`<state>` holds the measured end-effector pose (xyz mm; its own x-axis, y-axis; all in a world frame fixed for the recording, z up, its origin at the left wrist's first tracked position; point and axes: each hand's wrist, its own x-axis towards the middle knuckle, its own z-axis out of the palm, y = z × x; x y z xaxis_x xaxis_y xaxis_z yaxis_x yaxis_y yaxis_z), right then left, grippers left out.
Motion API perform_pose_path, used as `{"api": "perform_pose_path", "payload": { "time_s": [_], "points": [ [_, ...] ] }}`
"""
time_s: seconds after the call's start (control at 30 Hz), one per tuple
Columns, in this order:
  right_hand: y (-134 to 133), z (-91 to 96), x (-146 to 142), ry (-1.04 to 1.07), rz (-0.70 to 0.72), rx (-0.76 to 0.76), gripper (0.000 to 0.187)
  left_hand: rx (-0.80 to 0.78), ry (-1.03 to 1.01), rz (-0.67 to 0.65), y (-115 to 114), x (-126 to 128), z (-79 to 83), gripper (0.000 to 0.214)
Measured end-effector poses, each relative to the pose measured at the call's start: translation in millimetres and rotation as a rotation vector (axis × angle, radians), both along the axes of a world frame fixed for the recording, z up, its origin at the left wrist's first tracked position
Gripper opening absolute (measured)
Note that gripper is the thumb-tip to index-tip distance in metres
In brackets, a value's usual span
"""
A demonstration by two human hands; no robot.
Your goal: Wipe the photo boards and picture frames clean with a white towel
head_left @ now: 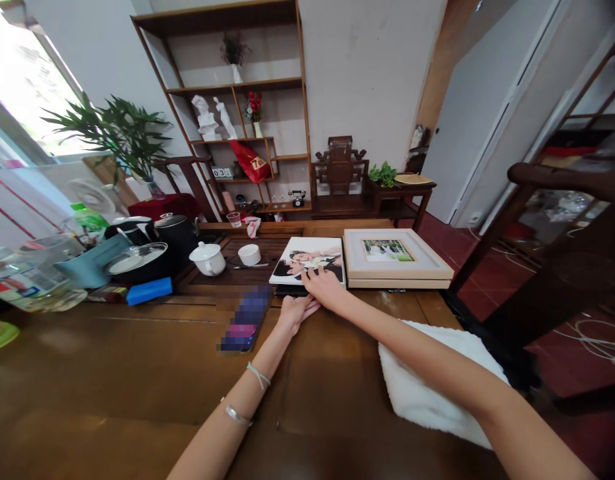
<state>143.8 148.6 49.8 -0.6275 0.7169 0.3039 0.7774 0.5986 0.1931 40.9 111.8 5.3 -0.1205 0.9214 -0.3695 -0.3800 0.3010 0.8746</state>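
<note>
The brown wooden counter (137, 373) fills the foreground. A white towel (427, 373) lies on it under the right forearm. Farther back, a framed picture (395, 257) lies flat, touching the photo book (312, 257) to its left. The right hand (323, 285) rests released, fingers flat on the book's near edge. The left hand (295, 310) lies open just below it, fingertips at that edge, beside a flat blurred object (245, 320).
</note>
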Motion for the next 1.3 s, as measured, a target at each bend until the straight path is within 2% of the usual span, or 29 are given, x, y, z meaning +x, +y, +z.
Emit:
{"api": "perform_pose_path", "payload": {
  "time_s": [0.13, 0.23, 0.37, 0.43, 0.5, 0.57, 0.63, 0.73, 0.87, 1.07, 1.3],
  "points": [
    [3, -1.1, 5, 0.07, 0.038, -0.061, 0.035, -0.016, 0.034, -0.022, 4, -5, 5.1, 0.014],
    [10, 8.7, 18, 0.143, 0.117, -0.116, 0.035, -0.04, 0.059, -0.061, 5, -12, 10.0, 0.022],
    [6, 36.0, 73, 0.302, 0.198, -0.139, 0.041, -0.059, 0.1, -0.091, 5, -19, 13.0, 0.025],
    [-11, 44.4, 113, 0.381, 0.211, -0.131, 0.037, -0.069, 0.124, -0.095, 5, -20, 12.5, 0.026],
    [-38, 42.8, 150, 0.444, 0.202, -0.119, 0.033, -0.078, 0.15, -0.092, 6, -20, 11.6, 0.026],
    [-71, 31.7, 178, 0.536, 0.199, -0.113, 0.03, -0.085, 0.174, -0.084, 6, -19, 10.9, 0.025],
    [-102, 15.6, 192, 0.581, 0.239, -0.136, 0.03, -0.09, 0.193, -0.071, 6, -18, 10.1, 0.024],
    [-133, -7.1, 196, 0.598, 0.244, -0.173, 0.03, -0.091, 0.218, -0.042, 6, -17, 8.2, 0.023],
    [-140, -23.4, 189, 0.634, 0.202, -0.194, 0.033, -0.058, 0.253, 0.013, 7, -13, 2.3, 0.024],
    [-135, -27.2, 188, 0.681, 0.198, -0.243, 0.033, 0.022, 0.327, 0.101, 11, -8, -3.6, 0.022],
    [-133, -33.1, 190, 0.635, 0.211, -0.21, 0.03, 0.072, 0.42, 0.083, 9, -5, 0.0, 0.018]
  ]
}}
